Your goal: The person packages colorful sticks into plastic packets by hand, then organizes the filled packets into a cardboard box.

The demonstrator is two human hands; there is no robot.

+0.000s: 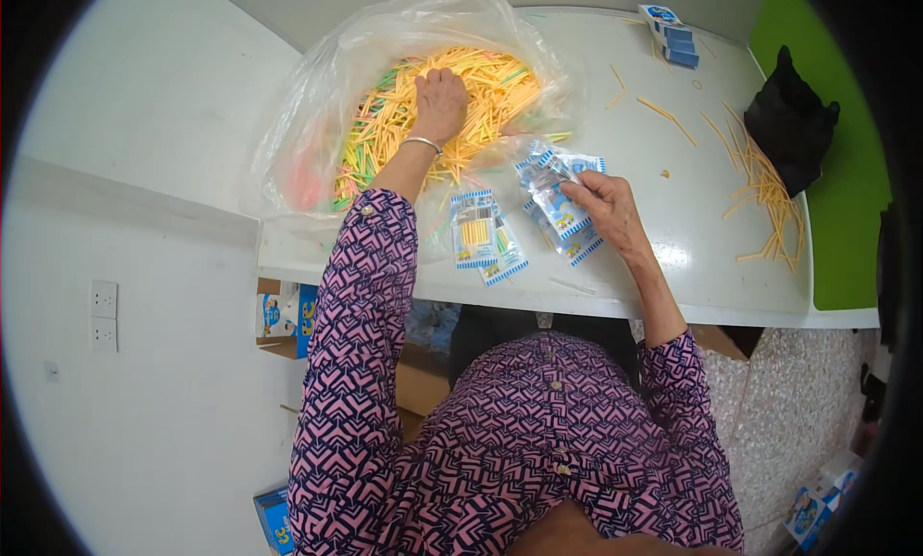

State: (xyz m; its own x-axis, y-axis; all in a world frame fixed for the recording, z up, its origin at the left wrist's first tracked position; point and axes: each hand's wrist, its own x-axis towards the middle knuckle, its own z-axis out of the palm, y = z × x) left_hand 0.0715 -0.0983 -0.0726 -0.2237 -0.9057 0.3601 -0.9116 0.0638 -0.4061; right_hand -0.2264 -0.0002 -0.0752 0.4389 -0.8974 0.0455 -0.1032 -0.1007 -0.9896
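A large clear plastic bag (322, 85) lies wide open on the table, full of thin sticks (500, 90), mostly yellow with some green and pink. My left hand (441, 104) reaches into it, its fingers curled down among the yellow sticks; the fingertips are hidden. My right hand (608, 205) pinches a small blue-and-white packet (558, 200) with a clear window, between thumb and fingers. More such packets lie underneath and beside it. Left of these, a packet with yellow sticks inside (474, 231) rests partly over another packet (504, 258) near the table's front edge.
At the right, a black bag (790, 123) stands by a heap of loose yellow sticks (769, 205). A stack of blue-and-white cards or boxes (671, 37) sits at the back. Single sticks (665, 119) are scattered between. Below the table's left end is an open carton (279, 311).
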